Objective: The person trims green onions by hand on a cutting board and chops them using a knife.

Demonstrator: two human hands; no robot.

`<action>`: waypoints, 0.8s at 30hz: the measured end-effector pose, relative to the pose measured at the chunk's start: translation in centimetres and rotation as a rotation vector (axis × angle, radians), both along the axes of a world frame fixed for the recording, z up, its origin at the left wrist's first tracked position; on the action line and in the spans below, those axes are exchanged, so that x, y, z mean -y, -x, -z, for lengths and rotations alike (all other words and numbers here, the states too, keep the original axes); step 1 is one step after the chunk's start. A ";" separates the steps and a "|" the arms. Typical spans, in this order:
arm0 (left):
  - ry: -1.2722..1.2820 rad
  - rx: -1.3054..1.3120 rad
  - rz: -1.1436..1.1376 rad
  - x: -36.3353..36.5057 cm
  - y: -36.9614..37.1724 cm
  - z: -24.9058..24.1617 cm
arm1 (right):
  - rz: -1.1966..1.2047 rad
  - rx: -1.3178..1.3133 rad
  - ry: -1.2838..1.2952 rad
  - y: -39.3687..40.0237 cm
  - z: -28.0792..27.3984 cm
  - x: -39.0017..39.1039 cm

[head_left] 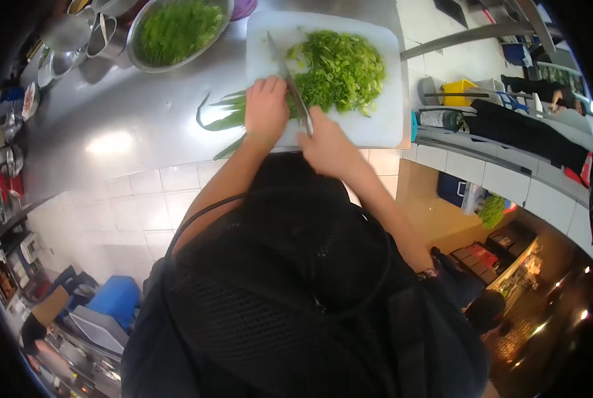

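Note:
On the white cutting board (384,129), my right hand (328,146) is closed round the handle of a knife (284,69). Its blade points away from me and slightly left. Just left of the blade, my left hand (266,111) presses down on a bunch of green onions (225,122), fingers curled and close to the steel. The long green leaves stick out to the left, past the board's edge onto the metal table. A heap of chopped green onions (343,71) lies on the board to the right of the knife. The cut ends under my left hand are hidden.
A metal bowl (134,58) of chopped greens stands on the steel table (170,106), left of the board. Metal pots (105,36) sit farther left. A purple item (243,8) is at the back. Other people are visible at right, away from the table.

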State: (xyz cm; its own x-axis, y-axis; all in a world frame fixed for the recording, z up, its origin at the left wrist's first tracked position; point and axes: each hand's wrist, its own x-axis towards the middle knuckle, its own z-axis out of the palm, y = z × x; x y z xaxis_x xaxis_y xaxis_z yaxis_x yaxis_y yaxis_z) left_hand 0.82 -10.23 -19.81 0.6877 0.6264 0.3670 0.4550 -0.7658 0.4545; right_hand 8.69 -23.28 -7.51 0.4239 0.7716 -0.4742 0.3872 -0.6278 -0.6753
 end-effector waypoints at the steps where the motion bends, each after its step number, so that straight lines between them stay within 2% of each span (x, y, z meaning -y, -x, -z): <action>1: 0.013 -0.016 0.005 0.0 0.2 -0.3 | 0.027 0.055 -0.061 0.8 2.3 0.4; 3: 0.020 -0.033 0.023 0.1 0.5 -0.5 | 0.029 0.025 -0.101 -0.9 6.5 -1.4; 4: 0.032 -0.010 0.033 0.0 0.4 -0.6 | 0.059 0.003 -0.160 -1.5 5.8 -2.5; 5: 0.049 0.015 0.040 0.0 0.2 -0.8 | 0.132 -0.114 -0.068 -2.5 4.7 -2.7; 8: 0.088 -0.071 0.023 -0.2 -0.1 -0.5 | 0.103 -0.062 -0.063 -4.2 5.0 -0.9; 10: 0.101 -0.028 -0.001 -0.6 -0.1 -0.9 | 0.080 -0.009 -0.105 -4.6 4.9 0.5; 12: 0.322 0.111 0.015 -2.0 -0.1 -0.5 | 0.124 0.034 -0.131 -4.8 4.7 1.5; 13: 0.316 0.099 0.018 -3.0 0.0 -0.9 | 0.129 0.023 -0.137 -5.1 4.3 2.0; 15: 0.652 0.298 -0.046 -5.2 0.4 -1.9 | 0.100 0.042 -0.217 -5.8 3.3 2.7; 18: 0.516 0.296 -0.039 -7.1 1.2 -4.2 | 0.128 -0.024 -0.186 -6.1 1.8 3.9; 19: 0.376 0.183 0.122 -6.9 1.7 -5.2 | 0.130 -0.025 -0.197 -5.9 2.4 4.3; 20: 0.367 0.185 0.125 -5.8 2.2 -6.0 | 0.157 -0.003 -0.238 -5.5 3.5 4.8; 22: -0.035 -0.118 0.339 -3.2 3.0 -7.3 | 0.182 0.019 -0.284 -5.4 3.8 5.4; 24: -0.005 -0.127 0.344 -2.5 3.6 -6.7 | 0.242 -0.038 -0.269 -5.1 3.3 5.9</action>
State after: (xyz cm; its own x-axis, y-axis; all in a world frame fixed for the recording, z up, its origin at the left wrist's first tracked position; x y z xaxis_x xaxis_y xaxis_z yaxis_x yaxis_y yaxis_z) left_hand -2.75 -7.77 -13.13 0.8983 0.3487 0.2674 0.2229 -0.8860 0.4066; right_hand 13.75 -29.14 -10.85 0.5958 0.7501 -0.2870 0.2202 -0.4962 -0.8398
